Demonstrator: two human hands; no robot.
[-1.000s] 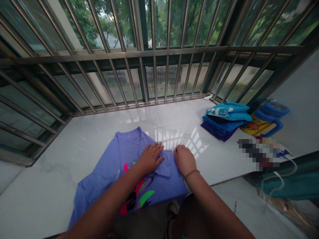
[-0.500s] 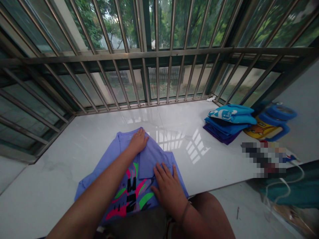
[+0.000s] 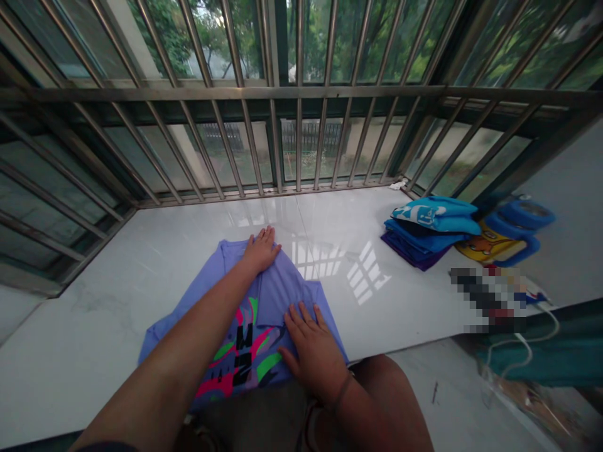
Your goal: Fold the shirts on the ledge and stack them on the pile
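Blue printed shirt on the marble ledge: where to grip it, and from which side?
Probably pinch the blue printed shirt from above, at its far edge by the left hand and its right edge by the right hand. It lies flat on the marble ledge, with no raised edge, so fingers must slide under. Those outer edges stay clear of the folded flap.

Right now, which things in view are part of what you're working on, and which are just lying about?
Being worked on:
lavender printed shirt
left hand
right hand

Just lying about:
stack of blue and purple clothes
yellow cartoon-print item
blue round objects
white cable
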